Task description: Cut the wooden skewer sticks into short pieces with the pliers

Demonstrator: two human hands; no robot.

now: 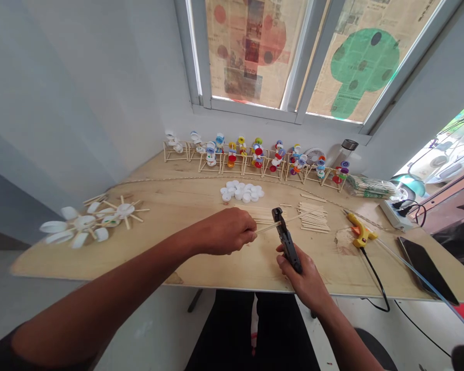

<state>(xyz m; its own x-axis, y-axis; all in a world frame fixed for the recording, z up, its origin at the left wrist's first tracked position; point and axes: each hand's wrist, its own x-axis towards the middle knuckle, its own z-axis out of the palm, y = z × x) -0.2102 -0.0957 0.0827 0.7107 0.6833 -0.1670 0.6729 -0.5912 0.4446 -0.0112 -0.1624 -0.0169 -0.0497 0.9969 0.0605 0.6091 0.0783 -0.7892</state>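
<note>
While my left hand [232, 232] pinches one slim wooden stick [268, 227], my right hand [303, 275] wraps the handles of one pair of black pliers [287, 241]. Near the frame's centre, the stick points right and slightly upward from my left fingertips, its long axis crossing the upright-leaning pliers' head almost squarely; neither hand is clearly nearer that crossing. Whether the jaws bite the wood, I cannot tell. Just beyond lie two groups of sticks, a long row [265, 214] and a shorter stack [313, 220], too overlapped to count. Above them sit over a dozen white bottle caps [238, 194]. Right of centre rests one yellow glue gun [361, 232]; at middle left, at least two spoked wheels [85, 222].
</note>
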